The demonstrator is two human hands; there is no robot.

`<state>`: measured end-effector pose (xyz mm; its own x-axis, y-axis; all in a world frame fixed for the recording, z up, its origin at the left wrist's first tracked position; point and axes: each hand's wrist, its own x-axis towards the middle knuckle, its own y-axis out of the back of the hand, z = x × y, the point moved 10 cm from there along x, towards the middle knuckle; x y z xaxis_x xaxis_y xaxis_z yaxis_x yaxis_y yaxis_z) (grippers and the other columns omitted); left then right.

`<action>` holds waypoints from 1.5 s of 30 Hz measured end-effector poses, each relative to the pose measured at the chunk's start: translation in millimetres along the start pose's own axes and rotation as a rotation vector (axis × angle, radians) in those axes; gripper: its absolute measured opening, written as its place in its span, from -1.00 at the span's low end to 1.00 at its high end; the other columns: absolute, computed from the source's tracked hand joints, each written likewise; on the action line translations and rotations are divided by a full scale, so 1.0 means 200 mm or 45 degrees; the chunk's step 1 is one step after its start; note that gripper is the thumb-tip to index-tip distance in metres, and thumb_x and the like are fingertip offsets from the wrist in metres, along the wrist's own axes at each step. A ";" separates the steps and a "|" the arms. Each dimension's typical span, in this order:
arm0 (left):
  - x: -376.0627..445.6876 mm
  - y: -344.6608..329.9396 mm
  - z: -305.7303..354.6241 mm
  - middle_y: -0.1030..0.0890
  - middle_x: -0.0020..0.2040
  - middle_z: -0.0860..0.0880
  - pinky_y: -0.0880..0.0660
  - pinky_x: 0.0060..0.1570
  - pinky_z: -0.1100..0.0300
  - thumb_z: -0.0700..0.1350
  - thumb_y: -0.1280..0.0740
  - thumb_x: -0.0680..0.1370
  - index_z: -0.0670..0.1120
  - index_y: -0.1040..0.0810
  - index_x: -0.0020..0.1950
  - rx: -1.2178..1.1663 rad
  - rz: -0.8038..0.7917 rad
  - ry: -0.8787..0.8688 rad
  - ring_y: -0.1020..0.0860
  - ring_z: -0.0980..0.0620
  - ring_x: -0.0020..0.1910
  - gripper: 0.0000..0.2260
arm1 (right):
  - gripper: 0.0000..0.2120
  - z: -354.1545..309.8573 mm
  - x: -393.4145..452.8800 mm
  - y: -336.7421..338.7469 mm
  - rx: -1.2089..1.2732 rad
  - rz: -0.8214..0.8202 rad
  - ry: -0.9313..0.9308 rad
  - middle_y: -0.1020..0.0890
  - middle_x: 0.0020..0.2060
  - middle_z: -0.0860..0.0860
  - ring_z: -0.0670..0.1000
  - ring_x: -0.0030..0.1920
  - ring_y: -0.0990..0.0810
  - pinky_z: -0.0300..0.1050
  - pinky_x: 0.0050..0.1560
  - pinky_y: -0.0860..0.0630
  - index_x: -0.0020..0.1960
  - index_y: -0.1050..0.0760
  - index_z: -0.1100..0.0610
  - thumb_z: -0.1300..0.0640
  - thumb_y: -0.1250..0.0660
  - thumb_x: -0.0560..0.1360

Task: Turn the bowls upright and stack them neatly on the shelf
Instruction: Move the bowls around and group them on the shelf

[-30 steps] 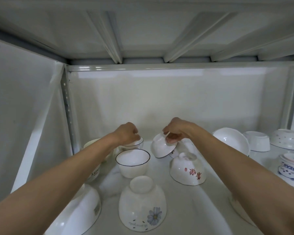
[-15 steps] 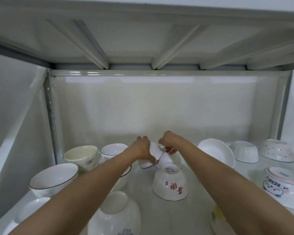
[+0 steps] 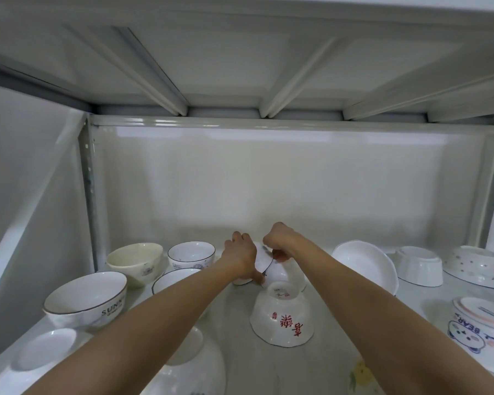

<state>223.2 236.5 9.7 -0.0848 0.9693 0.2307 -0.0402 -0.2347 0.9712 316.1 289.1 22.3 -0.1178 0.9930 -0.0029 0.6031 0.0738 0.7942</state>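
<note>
Now we're tipping a small white bowl (image 3: 264,262) upright, left hand (image 3: 240,256) and right hand (image 3: 280,240) both pinching its rim; next, nest it

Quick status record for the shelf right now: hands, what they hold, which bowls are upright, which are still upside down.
left hand: gripping the tilted bowl from its left side
right hand: gripping the same bowl at its upper rim
held bowl: white, dark rim line, on its side at mid-shelf
upright: SUNNY bowl; cream bowl; blue-rimmed bowl
upside down: red-character bowl; bear bowl; dotted bowl
stacking: none visible yet
</note>
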 end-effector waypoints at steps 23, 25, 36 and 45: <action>0.15 0.14 -0.50 -0.68 -0.19 -0.24 -0.61 0.06 0.00 0.00 -0.15 0.59 -0.28 -0.50 0.07 -1.321 0.015 0.419 -0.69 -0.21 -0.28 -0.65 | -0.71 -0.14 0.15 -0.07 0.559 -0.015 0.126 -0.59 -0.01 0.23 0.20 -0.39 -0.62 -0.10 -0.46 -0.63 0.04 -0.54 0.32 0.41 -0.07 0.50; 0.16 0.17 -0.52 -0.63 -0.23 -0.22 -0.63 0.01 -0.02 -0.08 -0.19 0.59 -0.25 -0.48 -0.02 -1.187 0.094 0.387 -0.66 -0.22 -0.31 -0.77 | -0.71 -0.13 0.18 -0.06 0.474 0.028 0.128 -0.60 0.00 0.26 0.21 -0.41 -0.62 -0.02 -0.29 -0.67 0.08 -0.53 0.34 0.40 -0.07 0.50; 0.31 0.09 -0.49 -0.56 -0.03 -0.14 -0.37 -0.17 0.16 -0.29 -0.21 0.44 -0.16 -0.45 -0.04 -0.366 0.068 0.301 -0.52 -0.13 -0.08 -0.86 | -0.78 -0.09 0.27 -0.13 0.054 0.050 0.120 -0.62 -0.37 0.11 0.11 -0.24 -0.70 0.00 0.06 -0.61 -0.02 -0.50 0.26 0.38 -0.11 0.46; 0.37 -0.04 -0.50 -0.50 0.21 -0.12 -0.37 0.16 0.04 -0.26 -0.17 0.51 -0.15 -0.40 0.22 -0.120 -0.032 0.332 -0.49 -0.12 0.18 -0.72 | -0.82 -0.03 0.27 -0.21 -0.139 0.009 0.008 -0.73 -0.24 0.02 0.02 -0.09 -0.67 -0.02 0.13 -0.29 -0.22 -0.36 0.09 0.33 -0.08 0.42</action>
<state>117.9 301.8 13.4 -0.3356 0.9262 0.1721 -0.1371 -0.2287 0.9638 280.1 338.2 -7.5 -0.1189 0.9929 0.0063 0.5144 0.0562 0.8557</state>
